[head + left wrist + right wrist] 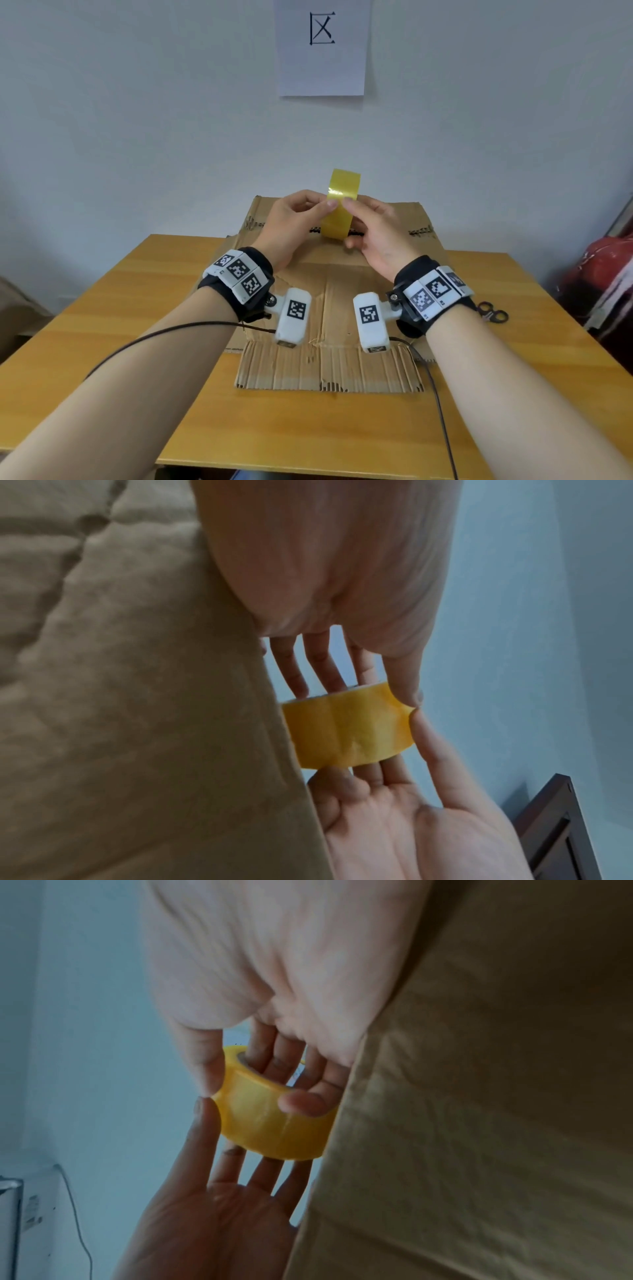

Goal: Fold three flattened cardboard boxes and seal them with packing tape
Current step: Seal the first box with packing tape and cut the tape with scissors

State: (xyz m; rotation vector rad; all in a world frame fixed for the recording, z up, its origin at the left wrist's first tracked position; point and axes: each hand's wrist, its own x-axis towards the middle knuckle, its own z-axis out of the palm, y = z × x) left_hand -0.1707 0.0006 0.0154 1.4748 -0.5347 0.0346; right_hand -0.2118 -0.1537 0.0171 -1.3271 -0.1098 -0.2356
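Wood table (144, 308), flat cardboard (329, 301); both hands on tape roll (340, 205)

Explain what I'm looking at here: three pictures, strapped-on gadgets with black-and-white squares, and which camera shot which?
No robot: a person works bare-handed. The large picture comes from a head-worn camera; the two close-ups come from cameras strapped to each wrist, looking along the palm. Those patterned blocks sit on the wrist straps. The left hand and right hand together hold an upright yellow tape roll, thumbs meeting on its outer face. Beneath lies flattened cardboard on a wooden table, with black scissors at the right.
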